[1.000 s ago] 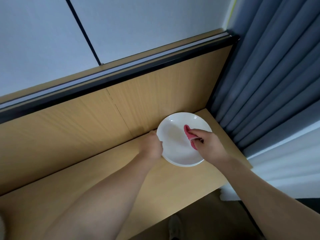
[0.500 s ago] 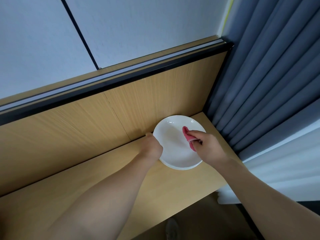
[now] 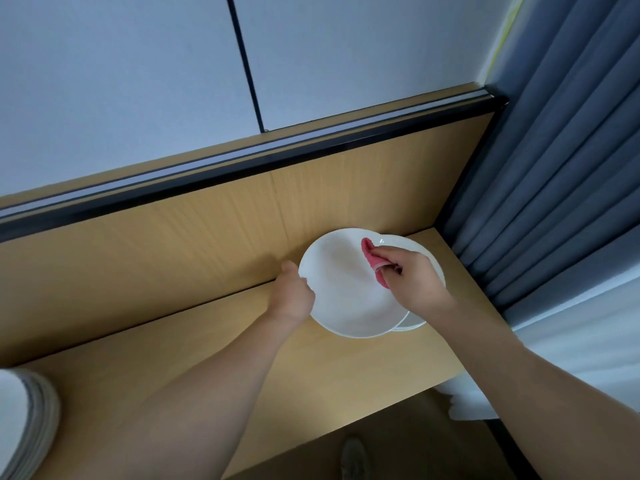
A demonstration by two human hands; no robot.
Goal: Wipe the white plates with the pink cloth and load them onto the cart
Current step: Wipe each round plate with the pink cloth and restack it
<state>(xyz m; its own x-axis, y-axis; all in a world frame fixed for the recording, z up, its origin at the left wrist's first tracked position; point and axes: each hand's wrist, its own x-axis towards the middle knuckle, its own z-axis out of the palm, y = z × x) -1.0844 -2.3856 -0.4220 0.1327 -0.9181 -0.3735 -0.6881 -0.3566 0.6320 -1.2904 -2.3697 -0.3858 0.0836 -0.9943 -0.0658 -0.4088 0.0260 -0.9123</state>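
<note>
The top white plate sits right of the frame's centre, and it is no longer square on the pile. Half a second ago you saw a single round disc there. Now the plate has shifted left and toward you, and the rims of the plates beneath show past it at its upper right and lower right edges. Whether it is lifted clear or only slid across them, the view does not settle.

Your left hand grips the plate's left rim, fingers curled over the edge and the thumb hidden under it. Your right hand is curled round the pink cloth, which it pinches bunched against the upper right of the plate's face; one red end pokes out beyond your fingers. The cloth has stayed on much the same patch through the last second, so I judge the wiping of this plate to be at or near its end and the shift to be the start of taking it off the pile.

All this rests on the wooden counter, hard against its back panel and near the grey curtain at the right. A second stack of plates has come into view at the lower left corner. The cart is nowhere in the frame, so loading will mean turning away; keep a firm hold on that rim, since glazed plates slide easily.
</note>
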